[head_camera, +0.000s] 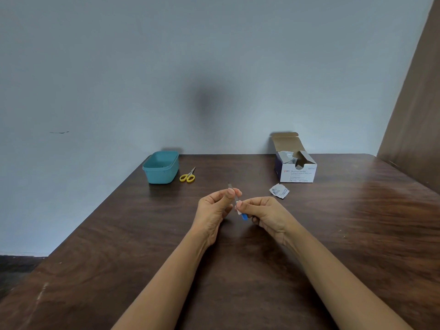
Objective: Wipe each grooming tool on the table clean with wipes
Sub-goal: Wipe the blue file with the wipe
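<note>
Above the middle of the table I hold a thin metal nail file [230, 186] with a blue handle end [244, 216]. My left hand [215, 211] pinches the file near its upper metal part between thumb and fingers. My right hand [263, 214] pinches a small white wipe [238, 210] around the file just above the blue handle. Small scissors with yellow handles [188, 176] lie on the table at the back left, beside a teal tub [161, 166].
An open box of alcohol swabs [296, 169] stands at the back right near the wall. A torn swab wrapper [279, 191] lies in front of it. The dark wooden table [238, 270] ends at the wall; a brown panel rises at the right.
</note>
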Demonstrator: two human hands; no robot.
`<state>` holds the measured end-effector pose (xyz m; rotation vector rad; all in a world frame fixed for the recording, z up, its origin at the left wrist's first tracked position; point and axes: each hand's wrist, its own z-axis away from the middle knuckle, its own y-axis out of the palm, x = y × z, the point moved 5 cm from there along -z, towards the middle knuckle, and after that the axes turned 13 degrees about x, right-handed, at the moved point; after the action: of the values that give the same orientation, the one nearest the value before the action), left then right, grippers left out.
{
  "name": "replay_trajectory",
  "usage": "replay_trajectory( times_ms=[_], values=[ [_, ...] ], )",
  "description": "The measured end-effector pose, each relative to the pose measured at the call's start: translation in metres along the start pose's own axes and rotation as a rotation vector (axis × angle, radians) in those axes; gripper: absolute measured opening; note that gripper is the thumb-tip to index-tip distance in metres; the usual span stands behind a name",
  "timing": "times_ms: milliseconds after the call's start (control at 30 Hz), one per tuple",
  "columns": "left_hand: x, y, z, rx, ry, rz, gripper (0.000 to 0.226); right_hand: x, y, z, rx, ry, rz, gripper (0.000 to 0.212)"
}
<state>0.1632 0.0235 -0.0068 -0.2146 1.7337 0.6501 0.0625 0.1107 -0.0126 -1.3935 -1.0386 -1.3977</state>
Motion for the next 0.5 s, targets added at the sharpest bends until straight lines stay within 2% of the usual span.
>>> replay_trajectory(
  times_ms=[100,300,500],
  values=[
    [-0.002,-0.003,0.000,-0.031,0.008,0.035,0.015,-0.001,0.003,-0.001,0.007,0.013,0.026,0.033],
    [-0.003,-0.011,-0.002,-0.080,0.002,0.107,0.019,0.001,0.003,0.000,0.040,0.049,0.033,0.016],
    [0.002,0.001,-0.004,0.049,0.006,0.046,0.013,0.001,0.000,-0.001,-0.038,-0.010,-0.012,0.021]
  ],
)
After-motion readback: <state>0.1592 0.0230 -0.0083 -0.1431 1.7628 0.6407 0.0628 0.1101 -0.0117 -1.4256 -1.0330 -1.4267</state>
